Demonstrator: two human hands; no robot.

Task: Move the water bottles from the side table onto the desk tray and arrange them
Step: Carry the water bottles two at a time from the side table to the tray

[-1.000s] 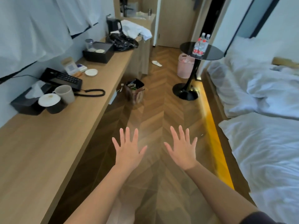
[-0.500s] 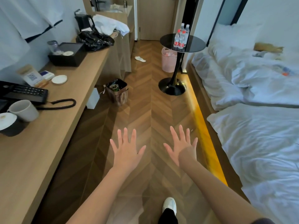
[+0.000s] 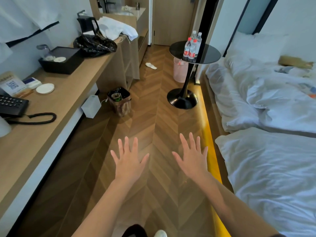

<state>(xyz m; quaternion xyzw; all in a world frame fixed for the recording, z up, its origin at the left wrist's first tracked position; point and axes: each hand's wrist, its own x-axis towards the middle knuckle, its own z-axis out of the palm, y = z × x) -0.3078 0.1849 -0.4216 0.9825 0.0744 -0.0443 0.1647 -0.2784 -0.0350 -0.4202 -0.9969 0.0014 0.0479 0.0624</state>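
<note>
Since a second ago, you have walked forward down the room: the side table (image 3: 195,51) and its bottles (image 3: 191,47) now sit larger and closer, and the cups that were beside the phone (image 3: 12,106) have slid almost out of view at the left edge.

Nearest you, both hands float palm down over the wood floor (image 3: 153,117). Your left hand (image 3: 129,162) and right hand (image 3: 192,159) hold nothing, each with its fingers spread wide and apart.

A long desk (image 3: 56,106) runs along your left. On it, going away from you, lie the phone, a white coaster (image 3: 45,88), then a black tray (image 3: 62,60) holding small white items, with a black bag (image 3: 95,44) just behind it. A paper bag (image 3: 119,101) of rubbish stands on the floor near the desk.

White beds (image 3: 266,159) fill your right side.

Farther ahead, four bottles stand upright, clustered close together, on the round black table, well apart from the tray. A pink bin (image 3: 180,70) sits behind the table's stem.

The risks, as I judge them: the bottles stand so close that grabbing one could topple its neighbours, and the single stem could rock if bumped. The tray's contents may leave little room for four bottles.
</note>
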